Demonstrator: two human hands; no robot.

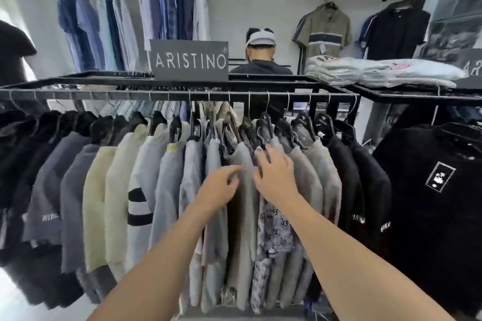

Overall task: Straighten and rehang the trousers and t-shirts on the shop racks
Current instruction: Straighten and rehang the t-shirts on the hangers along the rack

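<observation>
A black rail (167, 96) carries a tight row of t-shirts on black hangers, running from dark ones at the left through cream and grey to black at the right. Both my hands are at the grey t-shirt (241, 206) in the middle of the row. My left hand (221, 186) lies on its shoulder with the fingers loosely bent, holding nothing that I can see. My right hand (273, 173) rests flat with straight fingers on the neighbouring patterned shirt (272, 227), just below the hangers.
A grey ARISTINO sign (190, 60) stands on the rack top. A person (260, 60) stands behind the rack. Folded grey garments (378, 73) lie on a shelf at the right. A black printed t-shirt (438, 190) hangs at far right. Blue shirts (99, 26) hang on the back wall.
</observation>
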